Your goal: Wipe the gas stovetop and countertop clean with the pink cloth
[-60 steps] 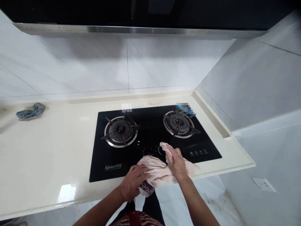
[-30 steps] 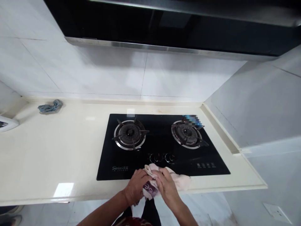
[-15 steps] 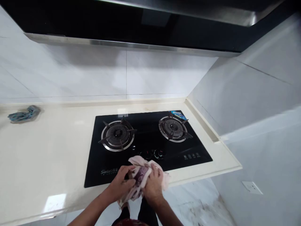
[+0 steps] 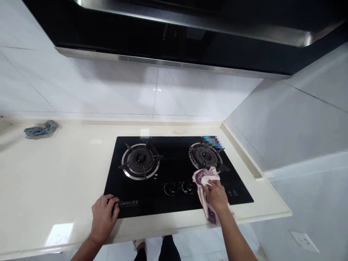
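Observation:
My right hand (image 4: pixel 216 195) presses a pale pink and purple cloth (image 4: pixel 203 177) onto the black glass gas stove (image 4: pixel 174 159), in front of the right burner (image 4: pixel 206 156). Part of the cloth hangs towards the counter's front edge. My left hand (image 4: pixel 104 214) rests at the stove's front left corner, its fingers bent, apart and holding nothing. Between the hands, two round control knobs (image 4: pixel 179 187) show on the stove's front. The left burner (image 4: pixel 140 160) has a dark pan support with several prongs.
A black range hood (image 4: pixel 174 43) hangs low above the stove. On the cream counter (image 4: pixel 73 174), a crumpled blue-grey cloth (image 4: pixel 41 129) lies at the far left. A grey wall (image 4: pixel 299 127) bounds the right side, with a socket (image 4: pixel 303 241) low down.
My left hand has let go of the cloth and moved left to the stove's corner. My right hand has carried the cloth right, onto the glass before the right burner.

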Motion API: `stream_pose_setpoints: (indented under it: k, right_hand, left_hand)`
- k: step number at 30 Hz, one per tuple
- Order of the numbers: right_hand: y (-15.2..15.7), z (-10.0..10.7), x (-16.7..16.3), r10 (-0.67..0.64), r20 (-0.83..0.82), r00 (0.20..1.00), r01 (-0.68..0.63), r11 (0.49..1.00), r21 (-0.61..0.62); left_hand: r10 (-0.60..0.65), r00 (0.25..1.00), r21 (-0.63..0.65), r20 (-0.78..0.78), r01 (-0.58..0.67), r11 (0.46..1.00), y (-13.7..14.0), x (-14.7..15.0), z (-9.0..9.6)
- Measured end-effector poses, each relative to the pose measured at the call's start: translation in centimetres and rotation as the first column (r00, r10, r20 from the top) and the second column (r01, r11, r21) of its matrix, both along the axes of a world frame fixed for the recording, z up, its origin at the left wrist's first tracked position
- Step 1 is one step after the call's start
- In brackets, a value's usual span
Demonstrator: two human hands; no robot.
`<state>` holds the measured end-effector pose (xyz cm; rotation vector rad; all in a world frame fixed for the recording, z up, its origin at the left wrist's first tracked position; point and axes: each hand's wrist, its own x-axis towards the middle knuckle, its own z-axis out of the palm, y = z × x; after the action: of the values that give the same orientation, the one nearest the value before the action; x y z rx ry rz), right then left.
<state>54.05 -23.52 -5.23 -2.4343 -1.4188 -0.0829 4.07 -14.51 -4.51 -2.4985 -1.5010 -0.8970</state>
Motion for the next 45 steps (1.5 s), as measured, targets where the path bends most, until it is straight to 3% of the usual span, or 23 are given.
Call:
stream_pose_setpoints:
  k: [3, 8, 14, 17, 23, 26, 32, 35, 38, 42, 45]
  right_hand:
    - [1.0, 0.2, -1.3, 0.144, -0.091, 0.985, -0.141, 0.989, 0.03]
    - [2.9, 1.6, -2.9, 0.174, -0.152, 0.973, -0.17, 0.985, 0.039]
    - [11.7, 3.0, -7.4, 0.18, -0.162, 0.97, -0.176, 0.984, 0.039]
    - [16.4, 3.7, -8.0, 0.163, -0.194, 0.967, -0.15, 0.986, 0.078]
    - [23.4, 5.4, -6.4, 0.193, -0.3, 0.934, -0.141, 0.972, 0.186]
    - [26.3, 7.3, -5.1, 0.195, -0.365, 0.91, -0.098, 0.958, 0.268]
    - [29.2, 13.5, 3.4, 0.209, -0.386, 0.899, -0.027, 0.904, 0.427]
    - [28.7, 14.2, 7.5, 0.189, -0.358, 0.915, -0.067, 0.943, 0.327]
    - [27.4, 12.1, 9.0, 0.189, -0.314, 0.931, -0.161, 0.981, 0.113]
    - [26.9, 8.9, 8.1, 0.232, -0.169, 0.958, -0.26, 0.951, -0.169]
    - [27.8, 8.5, 7.0, 0.289, -0.115, 0.951, -0.31, 0.907, -0.285]
  left_hand:
    - [0.004, 1.0, -0.004, -0.007, -0.004, 1.0, -0.2, 0.4, 0.1]
    - [0.003, 1.0, 0.0, 0.002, -0.003, 1.0, -0.3, 0.4, 0.2]
    - [0.017, 0.999, -0.006, -0.03, -0.017, 1.0, -0.5, 0.4, 0.5]
    - [0.018, 1.0, -0.005, -0.022, -0.018, 1.0, -0.5, 0.3, 0.5]
    - [0.003, 1.0, 0.019, 0.007, -0.003, 1.0, -0.2, 0.0, 0.2]
    - [0.02, 1.0, 0.03, 0.009, -0.02, 0.999, -0.1, 0.0, 0.3]
    - [0.056, 0.998, 0.067, 0.009, -0.057, 0.996, -0.3, 0.4, 0.9]
    - [0.056, 0.998, 0.067, 0.005, -0.056, 0.996, -0.4, 0.5, 1.1]
    - [0.071, 0.997, 0.052, 0.003, -0.071, 0.996, -0.5, 0.7, 1.1]
    - [0.083, 0.996, 0.066, -0.007, -0.083, 0.994, -0.7, 1.0, 1.3]
    - [0.095, 0.995, 0.078, -0.019, -0.093, 0.993, -0.9, 1.1, 1.4]
